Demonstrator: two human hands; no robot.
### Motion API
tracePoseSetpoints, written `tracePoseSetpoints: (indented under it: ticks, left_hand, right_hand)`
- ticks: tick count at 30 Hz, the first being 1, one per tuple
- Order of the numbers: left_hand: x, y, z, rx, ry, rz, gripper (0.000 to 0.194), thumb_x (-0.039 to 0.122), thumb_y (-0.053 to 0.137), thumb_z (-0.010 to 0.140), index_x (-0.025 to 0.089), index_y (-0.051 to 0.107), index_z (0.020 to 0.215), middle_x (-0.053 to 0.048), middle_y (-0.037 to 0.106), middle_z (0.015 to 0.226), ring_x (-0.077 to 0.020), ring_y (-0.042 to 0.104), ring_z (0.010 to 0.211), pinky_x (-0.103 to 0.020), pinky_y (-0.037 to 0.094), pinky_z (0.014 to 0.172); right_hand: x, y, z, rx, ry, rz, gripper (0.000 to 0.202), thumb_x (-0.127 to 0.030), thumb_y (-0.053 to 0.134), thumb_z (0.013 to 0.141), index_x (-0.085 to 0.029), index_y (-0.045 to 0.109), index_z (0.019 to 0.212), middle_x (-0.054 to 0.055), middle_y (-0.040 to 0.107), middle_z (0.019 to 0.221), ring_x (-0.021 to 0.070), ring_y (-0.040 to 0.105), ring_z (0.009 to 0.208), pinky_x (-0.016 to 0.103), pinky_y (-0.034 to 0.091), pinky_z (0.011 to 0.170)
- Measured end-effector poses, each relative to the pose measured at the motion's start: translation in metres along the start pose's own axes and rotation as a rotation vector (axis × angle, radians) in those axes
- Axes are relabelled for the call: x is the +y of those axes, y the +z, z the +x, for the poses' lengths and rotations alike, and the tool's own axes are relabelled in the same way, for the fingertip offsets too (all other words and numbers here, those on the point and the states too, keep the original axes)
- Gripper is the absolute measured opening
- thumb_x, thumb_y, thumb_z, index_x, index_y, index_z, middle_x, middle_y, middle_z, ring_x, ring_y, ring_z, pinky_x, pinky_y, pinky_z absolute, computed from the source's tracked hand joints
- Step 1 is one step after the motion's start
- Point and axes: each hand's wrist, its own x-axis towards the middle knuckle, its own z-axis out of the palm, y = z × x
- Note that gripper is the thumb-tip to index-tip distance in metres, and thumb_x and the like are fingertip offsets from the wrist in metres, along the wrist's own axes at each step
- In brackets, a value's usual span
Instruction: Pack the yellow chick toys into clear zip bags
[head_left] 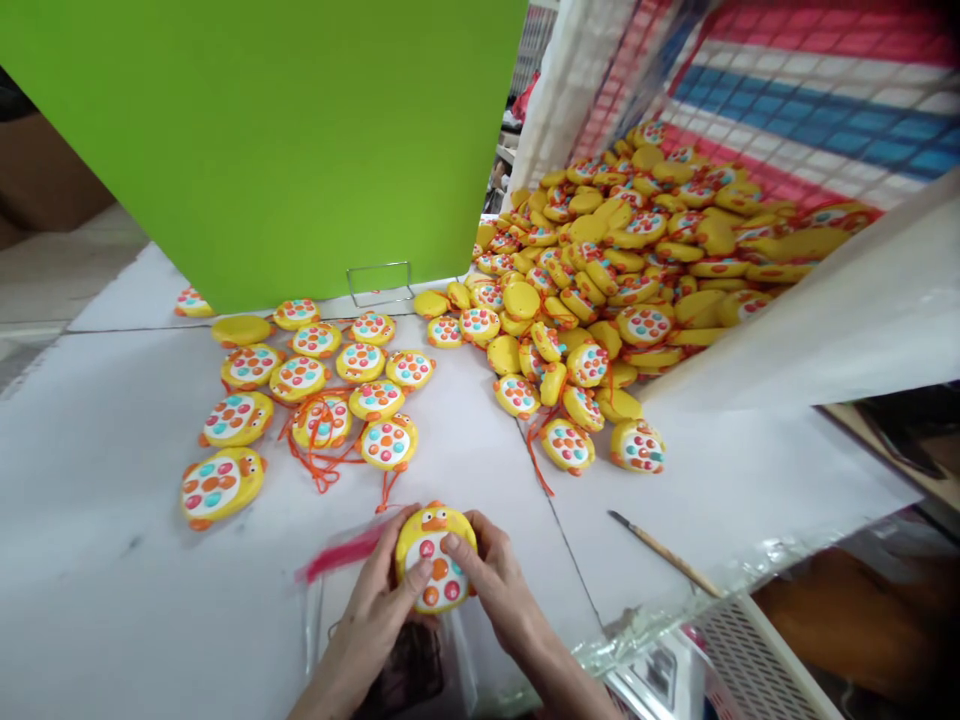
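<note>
Watching both hands grip one yellow duck-like toy (439, 570), low in my head-camera view
From where I sit, it lies squarely between the left hand (382, 588) and the right hand (495, 572), touching both, so neither is nearer; fingers wrap its sides and both thumbs rest on its white, dome-studded face. Its long axis seems to run away from the wrists, beak at the far end, above a clear plastic bag (459, 655). I can read no brand, label or writing
</note>
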Motion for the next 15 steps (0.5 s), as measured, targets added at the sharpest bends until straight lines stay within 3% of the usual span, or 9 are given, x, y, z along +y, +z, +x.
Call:
tracePoseSetpoints:
  ticks: [5,8,11,15]
  left_hand:
    - [0.0051,-0.0067,0.0026,-0.073,-0.034,0.040,0.066,0.047,0.063,0.073,0.023,0.041,0.130,-0.014,0.046,0.136,-0.0295,0.063,0.094,-0.027,0.054,0.048]
    - [0.0030,-0.0083,0.0049,-0.127,0.031,0.088,0.062,0.041,0.067,0.071,0.022,0.046,0.126,-0.012,0.049,0.134,-0.0311,0.056,0.110,-0.030,0.056,0.067]
    - [-0.0017,-0.0049,0.0056,-0.175,0.091,0.106,0.073,0.033,0.073,0.066,0.021,0.041,0.131,-0.012,0.050,0.133,-0.0293,0.051,0.117,-0.034,0.048,0.091]
    - [-0.0033,0.0004,0.0041,-0.089,0.052,0.158,0.075,0.024,0.071,0.065,0.019,0.038,0.133,-0.012,0.053,0.130,-0.0278,0.055,0.111,-0.032,0.046,0.091]
  right_hand:
    - [-0.0006,0.0006,-0.0018,-0.086,-0.026,0.001,0.042,-0.054,0.061,0.078,-0.015,0.060,0.094,0.004,0.063,0.083,0.0172,0.057,0.074,0.025,0.046,0.063]
    - [-0.0008,-0.0011,-0.0019,-0.077,-0.038,-0.031,0.039,-0.052,0.060,0.078,-0.016,0.059,0.093,0.002,0.061,0.079,0.0165,0.055,0.071,0.025,0.046,0.060]
    - [0.0007,-0.0016,-0.0020,-0.010,-0.062,-0.088,0.035,-0.051,0.060,0.079,-0.016,0.058,0.085,-0.001,0.054,0.070,0.0139,0.051,0.063,0.023,0.044,0.055]
    - [0.0044,0.0000,-0.0018,-0.003,-0.058,-0.106,0.035,-0.051,0.056,0.082,-0.017,0.058,0.090,0.001,0.056,0.077,0.0155,0.053,0.070,0.025,0.046,0.062]
